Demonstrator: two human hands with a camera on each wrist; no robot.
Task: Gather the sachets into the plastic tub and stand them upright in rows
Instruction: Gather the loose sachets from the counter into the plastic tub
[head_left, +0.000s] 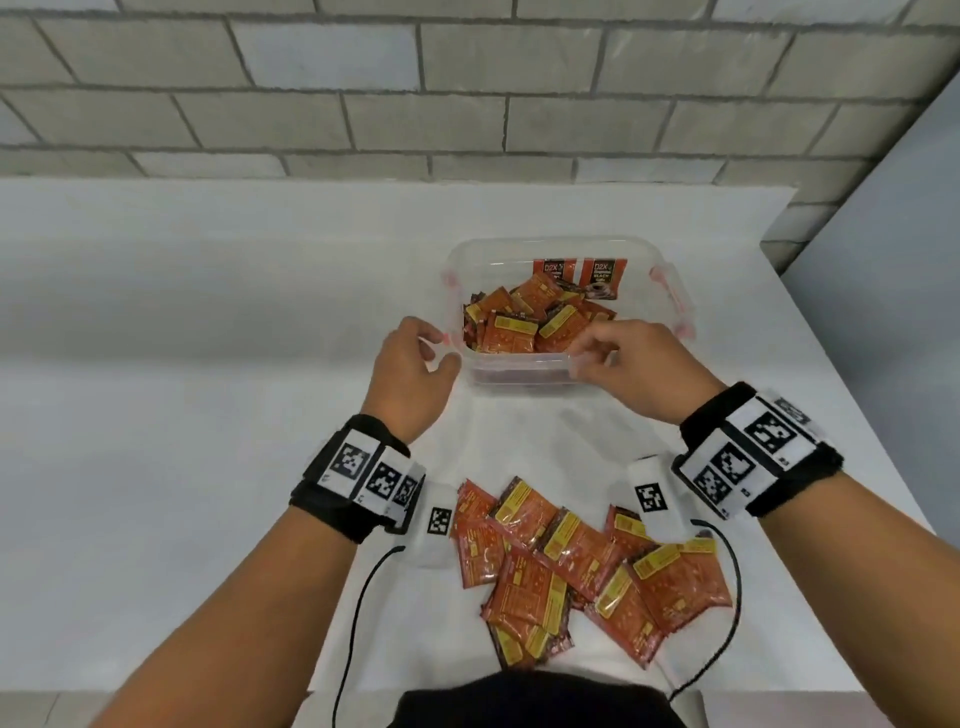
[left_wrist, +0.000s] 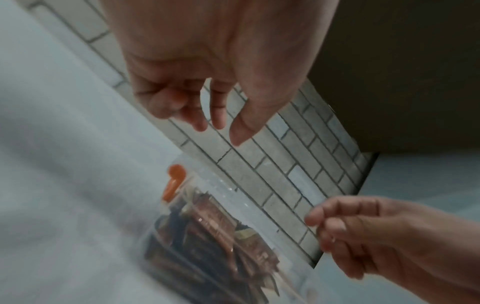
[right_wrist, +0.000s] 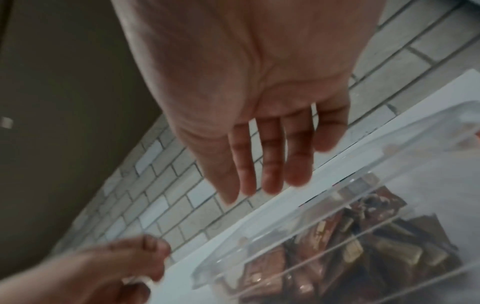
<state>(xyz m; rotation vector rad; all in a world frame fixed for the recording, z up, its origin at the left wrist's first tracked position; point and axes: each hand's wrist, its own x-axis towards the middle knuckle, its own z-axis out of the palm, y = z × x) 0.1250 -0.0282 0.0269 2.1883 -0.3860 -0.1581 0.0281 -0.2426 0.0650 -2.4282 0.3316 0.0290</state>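
Note:
A clear plastic tub (head_left: 519, 373) with red side clips stands mid-table. Inside it orange sachets (head_left: 524, 322) lie in a jumble, and two sachets (head_left: 602, 275) stand upright against the far wall. More orange sachets (head_left: 571, 561) lie in a loose pile on the table near my body. My left hand (head_left: 434, 353) hovers at the tub's near left corner, fingers loosely curled and holding nothing. My right hand (head_left: 587, 353) hovers over the near right rim, also empty. In the right wrist view its fingers (right_wrist: 272, 164) hang fairly straight above the tub (right_wrist: 405, 139).
The white table (head_left: 182, 415) runs to a grey brick wall (head_left: 467, 93) behind the tub. The table's right edge (head_left: 841, 374) is close to the tub. Black cables (head_left: 358, 613) trail from both wrist bands towards my body.

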